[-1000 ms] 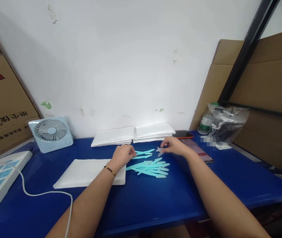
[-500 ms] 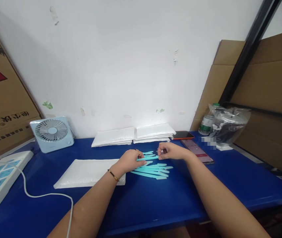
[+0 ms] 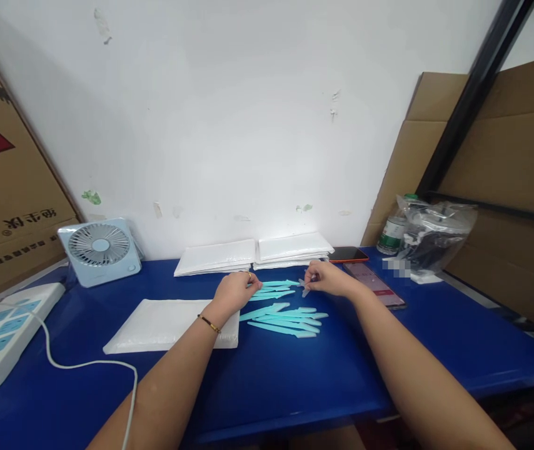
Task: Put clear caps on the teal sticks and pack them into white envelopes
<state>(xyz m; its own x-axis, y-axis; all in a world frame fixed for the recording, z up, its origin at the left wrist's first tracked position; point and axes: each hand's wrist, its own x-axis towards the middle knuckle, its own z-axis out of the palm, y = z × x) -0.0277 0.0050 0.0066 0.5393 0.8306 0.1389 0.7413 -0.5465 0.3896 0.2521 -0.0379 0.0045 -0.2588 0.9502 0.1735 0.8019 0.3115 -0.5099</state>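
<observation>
My left hand (image 3: 235, 294) is closed in a pinch on the handle end of a turquoise eyebrow razor (image 3: 279, 284). Directly below that razor lie other turquoise razors (image 3: 274, 295) in a small group. My right hand (image 3: 327, 279) is also pinched, at a small clear plastic cap (image 3: 305, 291) by the razor's far end; the fingers partly cover it. Nearer to me, several more razors (image 3: 290, 320) lie fanned out on the blue table (image 3: 295, 381), blade ends to the right. A white padded envelope (image 3: 164, 325) lies under and beside my left wrist.
White envelopes stand in two stacks, a left stack (image 3: 215, 256) and a right stack (image 3: 292, 248), against the wall. At left are a fan (image 3: 102, 250) and a power strip (image 3: 9, 337) with its cable. Two phones, one pinkish (image 3: 374, 284), and a bottle (image 3: 392, 234) are at right.
My left hand has moved up and left with a razor, uncovering the handles of the nearer fan. The right hand has shifted slightly up, and clear plastic now shows at its fingertips.
</observation>
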